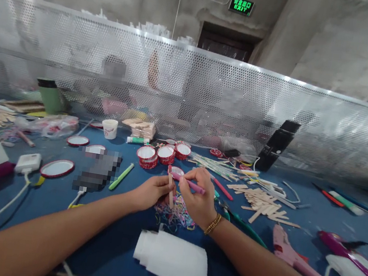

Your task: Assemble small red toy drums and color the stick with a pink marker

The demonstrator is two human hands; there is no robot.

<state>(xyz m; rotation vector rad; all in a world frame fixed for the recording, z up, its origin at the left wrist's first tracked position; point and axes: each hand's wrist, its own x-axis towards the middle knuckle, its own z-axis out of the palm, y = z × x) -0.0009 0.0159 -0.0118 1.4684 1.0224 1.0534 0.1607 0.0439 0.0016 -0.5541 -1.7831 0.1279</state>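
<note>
My left hand pinches a wooden craft stick, which stands nearly upright and has a pink top end. In my right hand a pink-purple marker lies slanted, its front end at the upper part of the stick. Whether the tip touches the wood I cannot tell. Below both hands sits a tangled heap of colourful thin bands or threads. Closer to me lies a stack of white paper. Behind the hands are round red-rimmed tins with white tops.
Loose craft sticks are spread to the right, near a pink glue gun and green-handled pliers. On the left lie a green marker, a dark phone and a white cable. A perforated metal screen stands behind.
</note>
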